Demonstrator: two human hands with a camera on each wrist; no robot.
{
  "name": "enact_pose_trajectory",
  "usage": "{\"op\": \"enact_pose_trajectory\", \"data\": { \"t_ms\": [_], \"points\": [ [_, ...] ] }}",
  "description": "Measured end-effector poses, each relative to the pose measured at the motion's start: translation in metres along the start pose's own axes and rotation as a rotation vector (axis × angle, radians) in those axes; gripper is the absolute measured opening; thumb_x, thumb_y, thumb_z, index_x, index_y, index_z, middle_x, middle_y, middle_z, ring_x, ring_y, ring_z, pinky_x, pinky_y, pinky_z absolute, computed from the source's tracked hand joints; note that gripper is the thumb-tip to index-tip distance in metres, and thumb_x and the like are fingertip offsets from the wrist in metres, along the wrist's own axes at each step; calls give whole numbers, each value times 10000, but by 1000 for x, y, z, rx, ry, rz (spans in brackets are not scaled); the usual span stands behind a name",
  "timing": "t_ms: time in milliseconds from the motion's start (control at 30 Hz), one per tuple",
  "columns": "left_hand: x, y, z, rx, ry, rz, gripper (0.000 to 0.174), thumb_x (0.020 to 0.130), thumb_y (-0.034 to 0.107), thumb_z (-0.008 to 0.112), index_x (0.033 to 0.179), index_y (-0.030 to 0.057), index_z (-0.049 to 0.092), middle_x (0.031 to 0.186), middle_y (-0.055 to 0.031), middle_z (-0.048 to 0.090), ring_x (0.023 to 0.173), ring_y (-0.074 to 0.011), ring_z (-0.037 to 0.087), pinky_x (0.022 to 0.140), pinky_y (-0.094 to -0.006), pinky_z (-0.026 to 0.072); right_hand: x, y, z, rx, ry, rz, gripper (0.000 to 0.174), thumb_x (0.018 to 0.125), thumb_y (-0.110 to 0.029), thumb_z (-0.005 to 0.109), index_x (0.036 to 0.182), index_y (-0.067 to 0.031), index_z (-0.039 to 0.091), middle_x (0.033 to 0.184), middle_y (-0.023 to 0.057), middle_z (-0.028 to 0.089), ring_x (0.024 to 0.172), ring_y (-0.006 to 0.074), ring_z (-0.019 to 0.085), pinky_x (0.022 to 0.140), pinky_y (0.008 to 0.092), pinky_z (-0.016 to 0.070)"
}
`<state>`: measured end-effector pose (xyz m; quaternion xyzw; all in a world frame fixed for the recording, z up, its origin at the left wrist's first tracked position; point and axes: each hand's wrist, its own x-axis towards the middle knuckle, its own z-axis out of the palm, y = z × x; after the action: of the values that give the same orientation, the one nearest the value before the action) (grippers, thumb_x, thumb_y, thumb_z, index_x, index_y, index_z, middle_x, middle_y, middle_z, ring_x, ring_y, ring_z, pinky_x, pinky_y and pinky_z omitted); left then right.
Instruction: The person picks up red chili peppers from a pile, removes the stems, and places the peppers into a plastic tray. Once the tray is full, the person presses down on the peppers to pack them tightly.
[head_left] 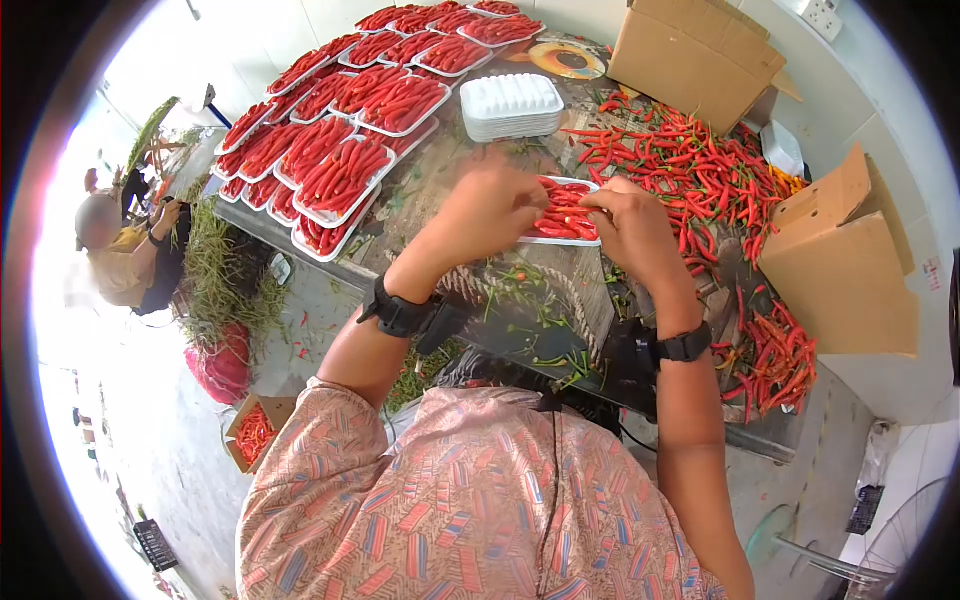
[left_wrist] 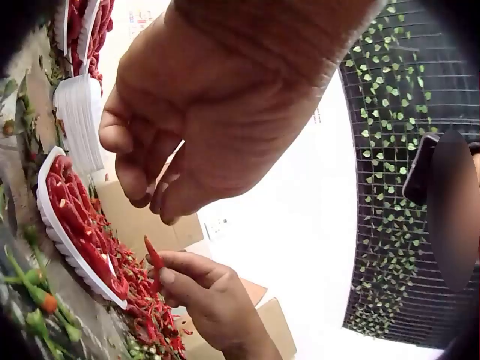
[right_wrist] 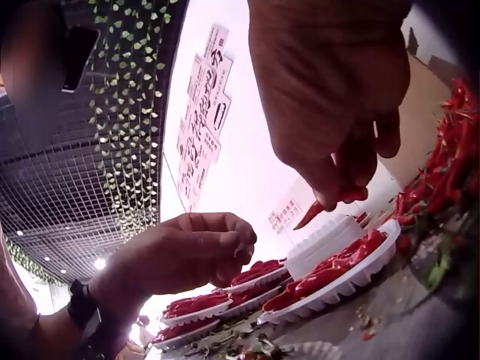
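While the right hand (head_left: 637, 228) pinches a slim red chili pepper (left_wrist: 153, 262) between thumb and fingers, the left hand (head_left: 490, 212) hangs loosely curled, small gap at the fingers, nothing visible in them; head view blurs it. Below both, a white foam tray of red chilies (head_left: 562, 241) sits mid-tabletop (head_left: 425, 195), ends partly covered by hands. White stacked trays (head_left: 513, 126) behind; loose chili heap (head_left: 690, 175) toward the right edge, filled trays (head_left: 345, 180) toward the left corner.
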<state>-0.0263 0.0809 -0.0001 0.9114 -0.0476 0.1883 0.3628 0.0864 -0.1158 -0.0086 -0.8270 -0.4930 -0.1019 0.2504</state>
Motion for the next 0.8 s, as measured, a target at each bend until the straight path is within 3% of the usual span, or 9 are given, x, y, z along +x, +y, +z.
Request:
{"op": "enact_pose_trajectory", "data": {
  "t_ms": [33, 100, 300, 533, 800],
  "points": [
    [1, 1, 1, -3, 3, 0, 103, 778, 76, 679, 872, 32, 680, 741, -122, 650, 683, -224, 652, 633, -352, 498, 2, 0, 2, -3, -2, -2, 138, 816, -43, 655, 941, -25, 712, 894, 139, 647, 809, 312, 638, 719, 390, 503],
    [3, 1, 3, 34, -37, -19, 72, 771, 106, 618, 802, 57, 661, 746, -146, 651, 720, -324, 637, 656, -421, 480, 5, 1, 7, -25, -45, -10, 127, 817, -50, 659, 930, -25, 711, 887, 136, 644, 822, 316, 636, 737, 397, 505],
    [9, -13, 15, 213, -21, 96, 90, 779, 113, 593, 807, 80, 673, 792, -153, 653, 773, -351, 635, 681, -449, 489, 7, 7, 20, -12, -36, -46, 114, 810, -58, 667, 918, -35, 698, 885, 137, 644, 825, 323, 637, 740, 404, 508],
    [14, -20, 30, 247, 29, 104, 98, 767, 109, 594, 806, 93, 683, 832, -153, 661, 786, -353, 642, 693, -461, 501, 6, 5, 20, 44, 27, -11, 91, 768, -37, 689, 857, -28, 671, 871, 141, 636, 783, 318, 638, 707, 402, 500],
    [17, -24, 36, 396, -98, 115, 109, 749, 138, 613, 811, 101, 695, 840, -133, 672, 787, -337, 651, 671, -449, 520, 5, 4, 25, 103, 75, 22, 57, 763, -43, 682, 818, -32, 673, 798, 141, 614, 727, 323, 620, 673, 411, 490]
  ]
}}
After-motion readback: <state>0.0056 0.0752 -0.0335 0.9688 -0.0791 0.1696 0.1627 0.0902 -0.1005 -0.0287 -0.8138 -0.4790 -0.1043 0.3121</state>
